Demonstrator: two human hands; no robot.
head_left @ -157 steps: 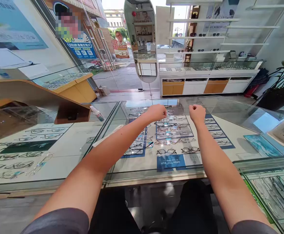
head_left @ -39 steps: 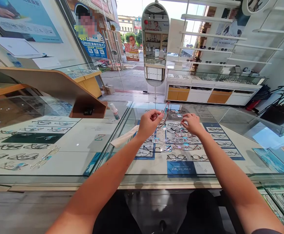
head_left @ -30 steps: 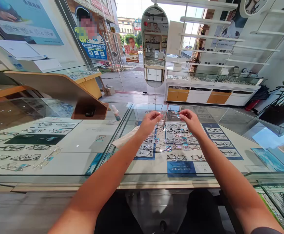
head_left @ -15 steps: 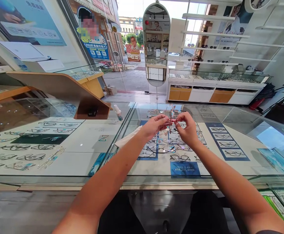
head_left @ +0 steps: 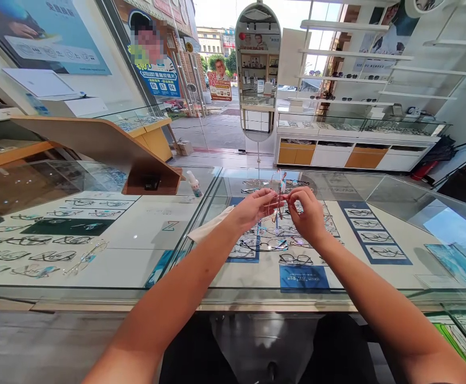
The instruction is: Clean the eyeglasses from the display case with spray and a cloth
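Both hands meet above the glass counter, around a thin reddish glasses frame (head_left: pixel 281 184) turned on edge. My left hand (head_left: pixel 259 207) pinches it from the left, fingers pointing right. My right hand (head_left: pixel 307 213) is closed on its right side, thumb and forefinger together near the left fingertips. Which part of the frame each hand grips is too small to tell. Under the hands, inside the case, lie rows of glasses, among them a dark pair (head_left: pixel 295 259) above a blue card (head_left: pixel 303 278). A white cloth or paper (head_left: pixel 211 225) lies beneath my left forearm.
A small white bottle (head_left: pixel 194 184) stands on the counter left of the hands. Further left a wooden board (head_left: pixel 96 144) juts over the glass. An oval mirror (head_left: pixel 258 74) rises behind the counter. More glasses lie in the case at left and on a blue strip (head_left: pixel 372 234) at right.
The fingers of my right hand have curled slightly more around the frame. My left hand has barely moved. The camera view has shifted a little.
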